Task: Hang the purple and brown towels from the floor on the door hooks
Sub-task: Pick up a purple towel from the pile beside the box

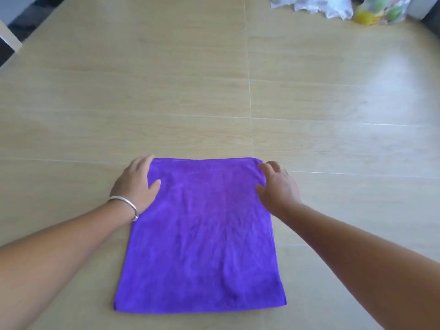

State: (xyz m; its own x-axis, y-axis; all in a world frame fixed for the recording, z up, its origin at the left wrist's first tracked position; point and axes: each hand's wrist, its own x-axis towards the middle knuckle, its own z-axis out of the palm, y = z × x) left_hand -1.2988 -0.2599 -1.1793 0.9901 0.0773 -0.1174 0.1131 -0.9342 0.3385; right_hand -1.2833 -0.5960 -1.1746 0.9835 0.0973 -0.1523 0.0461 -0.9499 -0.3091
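Nearest us, the purple towel lies flat on the floor, its long axis running away from us. We have our left hand on its far left corner and our right hand on its far right corner, both equally near; whether the fingers pinch the cloth or only rest on it we cannot tell. Beyond, at the floor's far right edge, clear plastic bags hold yellow and green items; no brown towel or door hooks are in view.

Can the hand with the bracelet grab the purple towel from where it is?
Probably yes. The left hand already rests on the far left corner of the purple towel, which lies flat on the floor with nothing on it.
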